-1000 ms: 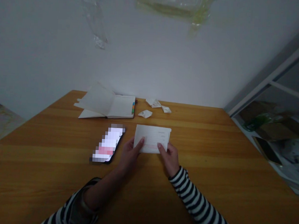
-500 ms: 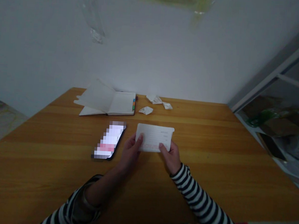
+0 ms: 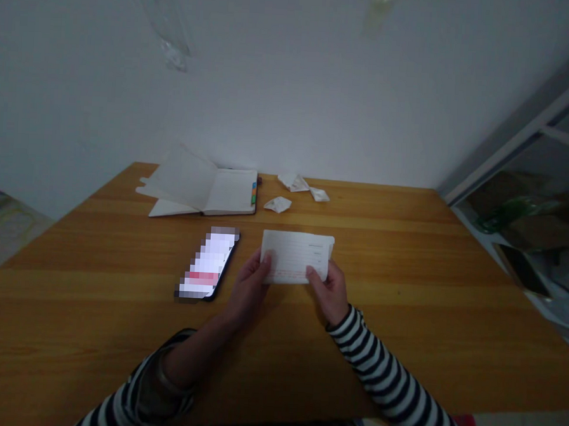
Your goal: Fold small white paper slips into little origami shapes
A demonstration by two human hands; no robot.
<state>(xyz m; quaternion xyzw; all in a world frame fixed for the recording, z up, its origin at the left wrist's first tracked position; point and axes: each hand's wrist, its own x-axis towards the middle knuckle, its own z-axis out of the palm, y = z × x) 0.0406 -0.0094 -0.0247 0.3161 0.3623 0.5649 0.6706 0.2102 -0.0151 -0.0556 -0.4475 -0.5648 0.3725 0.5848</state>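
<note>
A white lined paper [image 3: 294,255] with printed lines and faint red text is held up in front of me, above the wooden table. My left hand [image 3: 252,284] pinches its left edge, thumb on the near face. At its lower right, my right hand [image 3: 329,290] grips it the same way, with the fingers hidden behind. A slip of another layer shows at the right edge, so it may be folded or stacked. Left of my left hand lies a phone [image 3: 209,263], its lit screen pixelated.
An open notebook [image 3: 231,191] with coloured tabs lies at the back left, some pages lifted. Several crumpled white papers [image 3: 278,204] sit beside it. The table [image 3: 427,297] meets a wall behind; a shelf [image 3: 526,232] with boxes stands at the right.
The camera view has shifted slightly, so the table sits a little higher in the picture. Both hands keep their hold on the paper, which has turned very slightly.
</note>
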